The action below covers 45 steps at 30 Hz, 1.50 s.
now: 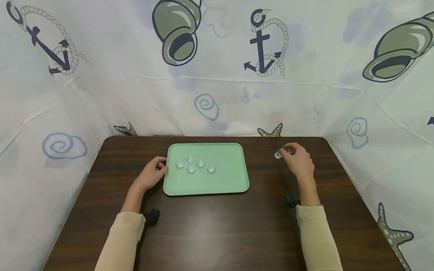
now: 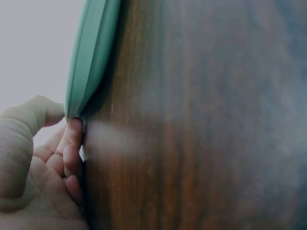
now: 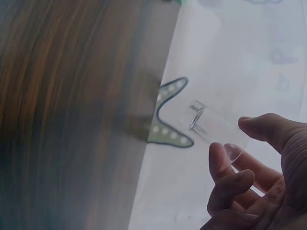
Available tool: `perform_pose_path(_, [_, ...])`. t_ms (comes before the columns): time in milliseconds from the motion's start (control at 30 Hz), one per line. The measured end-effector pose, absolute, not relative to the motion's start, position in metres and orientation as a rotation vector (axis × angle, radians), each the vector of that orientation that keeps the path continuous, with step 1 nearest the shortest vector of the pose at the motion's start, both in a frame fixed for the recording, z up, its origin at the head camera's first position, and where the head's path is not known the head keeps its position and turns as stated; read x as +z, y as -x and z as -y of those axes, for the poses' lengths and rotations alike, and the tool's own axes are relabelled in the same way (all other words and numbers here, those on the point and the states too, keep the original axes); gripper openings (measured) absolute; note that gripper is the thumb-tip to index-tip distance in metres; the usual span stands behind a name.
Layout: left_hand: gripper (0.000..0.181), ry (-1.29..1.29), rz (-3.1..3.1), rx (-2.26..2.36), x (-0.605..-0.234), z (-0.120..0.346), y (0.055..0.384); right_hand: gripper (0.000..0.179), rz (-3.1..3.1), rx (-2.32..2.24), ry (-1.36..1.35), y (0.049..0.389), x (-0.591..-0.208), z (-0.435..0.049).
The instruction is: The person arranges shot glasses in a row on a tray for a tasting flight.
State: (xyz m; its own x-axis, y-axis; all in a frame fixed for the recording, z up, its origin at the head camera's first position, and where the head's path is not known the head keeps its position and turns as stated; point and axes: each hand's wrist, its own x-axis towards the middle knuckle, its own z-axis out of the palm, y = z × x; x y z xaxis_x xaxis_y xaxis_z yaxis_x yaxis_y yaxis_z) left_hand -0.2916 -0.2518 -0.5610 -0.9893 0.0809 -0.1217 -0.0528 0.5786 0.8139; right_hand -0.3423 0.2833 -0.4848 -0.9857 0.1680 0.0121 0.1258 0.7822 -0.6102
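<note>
My left hand [image 1: 152, 175] pinches the left rim of a light green tray [image 1: 226, 183]. In the left wrist view the thumb [image 2: 45, 110] and fingers [image 2: 72, 134] meet at the tray's edge [image 2: 91, 57]. Toward the tray's left and middle stand several small clear shot glasses [image 1: 211, 168]. Off to the right of the tray, my right hand [image 1: 299, 160] holds another clear shot glass [image 1: 278, 154], tilted, above the table. The right wrist view shows this glass [image 3: 196, 120] between thumb and fingers, its thick base pointing away from the palm.
Both hands are over a dark brown wooden table [image 1: 206, 239]. A white curtain [image 1: 230, 107] with anchors, shells and starfish hangs behind the table and along its sides. Dark wrist straps [image 1: 152, 216] sit at both cuffs.
</note>
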Motion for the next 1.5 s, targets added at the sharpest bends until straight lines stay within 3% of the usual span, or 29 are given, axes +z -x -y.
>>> perform_pose_path(1500, [0.05,-0.017,-2.666,1.383,-0.561,0.251,0.293,0.046,2.893,1.344,-0.291,0.345,-0.479,-0.143])
